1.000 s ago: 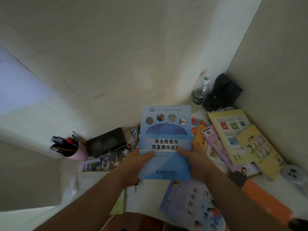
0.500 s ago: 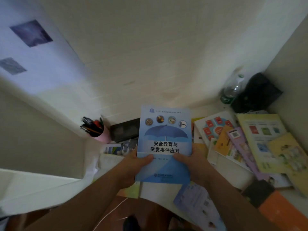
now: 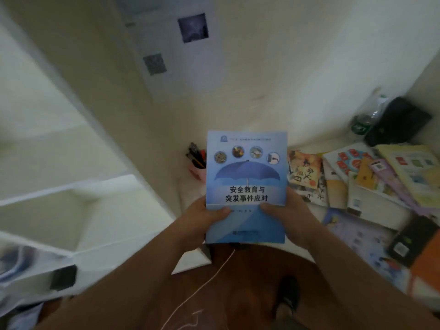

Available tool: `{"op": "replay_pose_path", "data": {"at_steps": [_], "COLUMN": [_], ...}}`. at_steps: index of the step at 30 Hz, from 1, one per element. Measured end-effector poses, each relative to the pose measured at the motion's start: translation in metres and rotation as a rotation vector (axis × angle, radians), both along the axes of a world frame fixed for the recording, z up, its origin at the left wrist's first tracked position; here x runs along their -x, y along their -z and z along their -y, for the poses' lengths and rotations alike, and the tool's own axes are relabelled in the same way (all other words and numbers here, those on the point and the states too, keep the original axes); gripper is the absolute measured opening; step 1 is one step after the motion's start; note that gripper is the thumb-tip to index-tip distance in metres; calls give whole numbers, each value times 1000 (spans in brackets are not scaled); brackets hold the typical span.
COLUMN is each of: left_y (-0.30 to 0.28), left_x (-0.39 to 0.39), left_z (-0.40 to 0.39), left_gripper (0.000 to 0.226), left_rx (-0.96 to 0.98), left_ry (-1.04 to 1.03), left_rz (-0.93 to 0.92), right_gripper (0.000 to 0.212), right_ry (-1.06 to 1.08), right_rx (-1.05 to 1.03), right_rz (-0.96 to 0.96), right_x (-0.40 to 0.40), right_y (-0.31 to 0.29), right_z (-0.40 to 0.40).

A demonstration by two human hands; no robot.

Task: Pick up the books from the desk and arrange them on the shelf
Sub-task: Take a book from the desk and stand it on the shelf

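White shelves (image 3: 71,186) stand left of the book-strewn worktop (image 3: 309,144). Both forearms reach forward; left hand (image 3: 202,220) and right hand (image 3: 290,217) grip a blue umbrella-cover paperback book (image 3: 246,186) upright above the worktop's edge, thumbs on its cover.

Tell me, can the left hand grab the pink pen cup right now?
Probably not yet. The left hand is busy gripping the blue book together with the right hand. The pen cup stands close behind the book's left edge, so it seems reachable once that hand lets go.

Blue book (image 3: 246,172) w/ umbrella print; pink pen cup (image 3: 198,172)
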State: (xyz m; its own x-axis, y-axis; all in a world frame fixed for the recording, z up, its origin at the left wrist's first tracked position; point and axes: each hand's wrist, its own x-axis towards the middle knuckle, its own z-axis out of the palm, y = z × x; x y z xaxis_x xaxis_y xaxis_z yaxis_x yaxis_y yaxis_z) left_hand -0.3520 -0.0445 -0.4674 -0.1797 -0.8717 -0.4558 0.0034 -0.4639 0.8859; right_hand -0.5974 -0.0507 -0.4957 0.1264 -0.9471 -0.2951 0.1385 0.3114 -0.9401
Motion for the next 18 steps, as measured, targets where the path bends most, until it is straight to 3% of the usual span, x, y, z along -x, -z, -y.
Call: {"op": "replay_pose_path", "data": {"at_steps": [4, 11, 18], "left_y": [-41, -162, -267], "left_x": [-63, -169, -269], "left_z": [-56, -134, -177], "left_gripper": [50, 54, 54], "left_rx": [105, 393, 605], "left_ry": [66, 75, -155], "left_rz": [-100, -238, -213], "right_gripper": [47, 60, 49], "right_ry": [15, -167, -339], "right_rx": [101, 362, 624], "right_rz": [-20, 82, 126], "right_x": [-60, -159, -273], "right_y": [-44, -168, -292], "right_z": [-58, -104, -93]}}
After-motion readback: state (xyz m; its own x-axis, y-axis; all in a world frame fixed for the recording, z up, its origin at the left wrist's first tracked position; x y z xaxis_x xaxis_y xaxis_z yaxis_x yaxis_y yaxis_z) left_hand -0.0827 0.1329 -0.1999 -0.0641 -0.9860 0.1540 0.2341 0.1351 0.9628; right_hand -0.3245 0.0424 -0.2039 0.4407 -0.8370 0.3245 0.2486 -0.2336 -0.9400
